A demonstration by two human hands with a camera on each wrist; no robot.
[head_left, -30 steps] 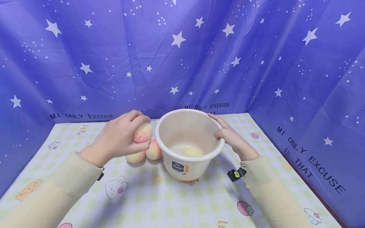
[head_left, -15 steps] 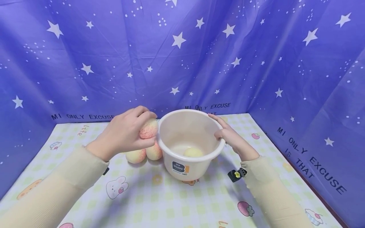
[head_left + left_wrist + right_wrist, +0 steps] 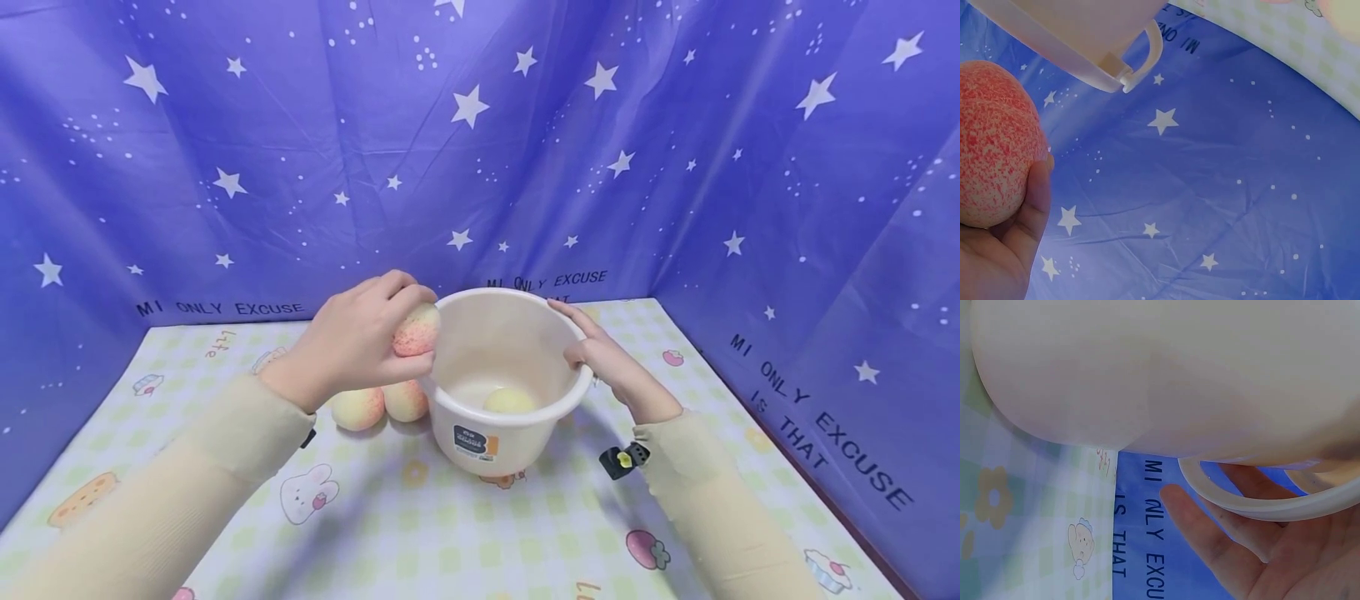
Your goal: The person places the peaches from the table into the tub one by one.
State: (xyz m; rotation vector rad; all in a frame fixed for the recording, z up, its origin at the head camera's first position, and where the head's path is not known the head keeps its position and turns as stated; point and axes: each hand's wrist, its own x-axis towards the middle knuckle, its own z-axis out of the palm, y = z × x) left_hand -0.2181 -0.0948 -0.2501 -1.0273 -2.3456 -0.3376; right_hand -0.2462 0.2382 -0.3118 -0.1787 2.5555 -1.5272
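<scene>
My left hand grips a pink-speckled peach just left of a cream plastic bucket, at the height of its rim. In the left wrist view the peach sits against the palm, a finger round its side. My right hand holds the bucket's right rim, thumb over the inner edge. Its other fingers lie outside the wall, near the bucket handle in the right wrist view. A pale yellow fruit lies on the bucket's floor. Two more peaches, one left and one right, rest beside the bucket.
A green-and-white checked cloth with cartoon prints covers the table. Behind it and along the right side hangs a blue curtain with white stars. Black wrist straps show at the sleeves.
My left hand has carried the peach rightward and slightly up, from over the two table peaches to the bucket's left rim. My right hand and the bucket have stayed in place.
</scene>
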